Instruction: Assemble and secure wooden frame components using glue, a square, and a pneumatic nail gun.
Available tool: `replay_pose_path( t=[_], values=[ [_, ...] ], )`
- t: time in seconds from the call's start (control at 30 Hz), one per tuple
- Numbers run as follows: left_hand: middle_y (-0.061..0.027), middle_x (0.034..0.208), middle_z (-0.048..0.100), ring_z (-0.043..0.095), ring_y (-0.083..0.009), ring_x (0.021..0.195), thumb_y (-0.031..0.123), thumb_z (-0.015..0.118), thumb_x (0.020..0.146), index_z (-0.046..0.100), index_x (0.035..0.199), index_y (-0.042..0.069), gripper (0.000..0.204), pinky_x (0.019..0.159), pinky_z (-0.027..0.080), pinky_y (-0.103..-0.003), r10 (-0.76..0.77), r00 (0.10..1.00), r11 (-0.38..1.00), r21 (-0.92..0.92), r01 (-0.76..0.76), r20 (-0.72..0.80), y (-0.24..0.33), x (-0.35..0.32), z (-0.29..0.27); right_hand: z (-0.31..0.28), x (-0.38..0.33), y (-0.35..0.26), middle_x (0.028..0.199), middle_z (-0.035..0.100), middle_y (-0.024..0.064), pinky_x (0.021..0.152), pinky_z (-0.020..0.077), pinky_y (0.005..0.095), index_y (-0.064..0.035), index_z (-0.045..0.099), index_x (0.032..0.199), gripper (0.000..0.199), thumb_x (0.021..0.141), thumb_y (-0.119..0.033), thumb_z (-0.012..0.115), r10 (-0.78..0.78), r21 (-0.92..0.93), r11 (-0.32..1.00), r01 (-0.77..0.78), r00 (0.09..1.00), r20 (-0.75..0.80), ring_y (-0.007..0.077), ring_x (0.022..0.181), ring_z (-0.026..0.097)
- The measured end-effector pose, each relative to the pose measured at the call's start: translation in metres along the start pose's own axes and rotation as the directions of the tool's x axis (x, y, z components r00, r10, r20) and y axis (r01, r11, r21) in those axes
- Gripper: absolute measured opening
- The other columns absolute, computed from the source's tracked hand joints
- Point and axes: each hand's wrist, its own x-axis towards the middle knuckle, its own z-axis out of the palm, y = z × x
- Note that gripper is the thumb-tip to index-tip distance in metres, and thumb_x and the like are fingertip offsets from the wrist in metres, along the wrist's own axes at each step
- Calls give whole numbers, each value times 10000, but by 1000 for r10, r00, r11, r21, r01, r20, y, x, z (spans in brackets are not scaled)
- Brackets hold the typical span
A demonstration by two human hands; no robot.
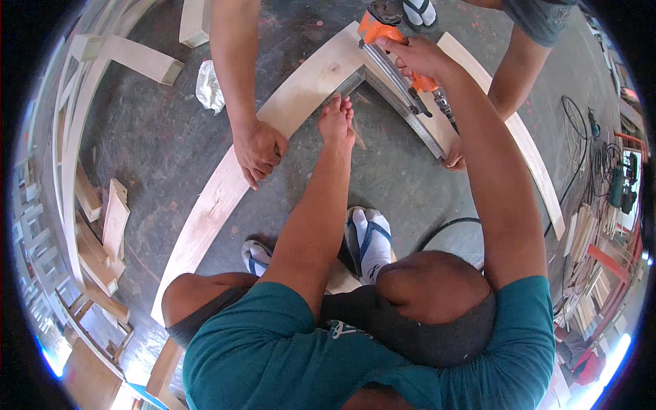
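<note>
My right hand [418,57] is wrapped round the handle of an orange nail gun [377,29], whose long metal magazine slants down to the right. My left hand [335,124] pinches a metal carpenter's square [426,135] near the end of its shorter visible arm. The square's corner sits in the angle between a wide curved wooden board [294,102] and a straight wooden piece [404,102]. The nail gun partly covers the straight piece. A co-worker's hand [258,152] presses on the curved board, and their other hand [456,156] grips the straight piece's near end.
Another curved board [526,150] lies on the right, behind my forearm. A black hose [447,222] loops near my knee. Wooden frame parts [102,225] stand at the left, with a crumpled white plastic bag [209,87] nearby. Cables [601,167] and stacked offcuts [584,239] lie far right.
</note>
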Motion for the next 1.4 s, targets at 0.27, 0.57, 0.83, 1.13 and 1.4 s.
replay_pose_path(
  t=[0.27,0.57,0.83,1.13,1.4],
  values=[
    [6,897,646,568,-93,800,196,652,971,610,1014,119,97,819,453,-286,6,1000,1000,1,-6,15,1,0,0,-3,-27,-3,698,547,11,538,431,288,-16,625,930,637,845,-645,677,56,15,998,-56,998,-42,105,584,505],
    [6,899,640,562,-87,797,213,631,984,612,1028,119,105,816,448,-280,1,1000,1000,7,-1,7,2,-2,1,-1,-4,4,730,554,21,564,435,284,-17,638,926,654,849,-667,655,29,-4,1000,-29,998,-47,113,608,500],
    [11,909,639,558,-87,798,214,622,989,613,1038,120,107,812,450,-276,12,1000,999,36,-12,1,4,0,2,-5,9,-13,711,542,14,557,413,301,-9,636,915,708,841,-713,621,-10,7,1000,9,1000,25,116,598,489],
    [5,914,636,560,-96,805,238,636,983,613,1051,118,140,804,460,-271,-26,999,998,54,27,-22,6,-2,0,14,-59,10,749,655,76,655,493,333,-17,658,902,585,892,-601,633,-49,-125,992,31,989,-137,164,690,622],
    [-17,936,629,582,-110,852,216,655,970,602,1095,88,188,804,463,-269,-42,997,999,17,43,-66,13,-1,-3,61,-279,67,895,677,245,757,519,425,-25,596,1254,462,869,-257,702,129,-159,975,-152,981,-144,381,847,682]
  ],
)
